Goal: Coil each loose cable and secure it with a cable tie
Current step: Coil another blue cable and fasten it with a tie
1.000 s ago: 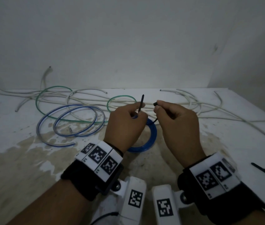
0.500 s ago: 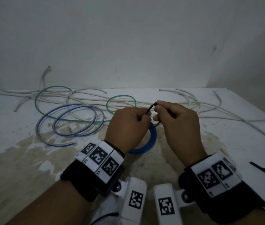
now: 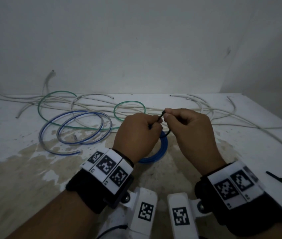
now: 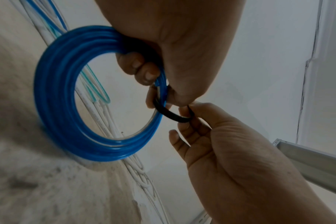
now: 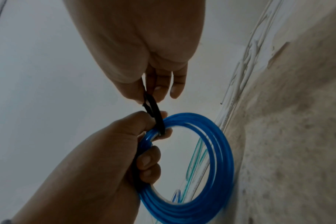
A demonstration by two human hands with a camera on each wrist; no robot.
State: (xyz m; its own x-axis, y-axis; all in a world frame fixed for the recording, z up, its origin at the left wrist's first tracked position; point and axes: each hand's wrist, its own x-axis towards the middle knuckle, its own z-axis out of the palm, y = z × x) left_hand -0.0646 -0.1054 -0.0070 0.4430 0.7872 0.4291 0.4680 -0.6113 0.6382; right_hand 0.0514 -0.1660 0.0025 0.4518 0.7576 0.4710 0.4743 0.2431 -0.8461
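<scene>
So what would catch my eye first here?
The bright blue coil, gripped in the left hand above the stained table. Next, the black tie looped round it, pinched by the right hand. Behind lie loose white cables.

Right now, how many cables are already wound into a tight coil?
1: the blue coil, gripped by the left hand while the right hand pinches a black cable tie looped around it. The other cables on the table lie loose; some may be hidden behind the hands.
</scene>
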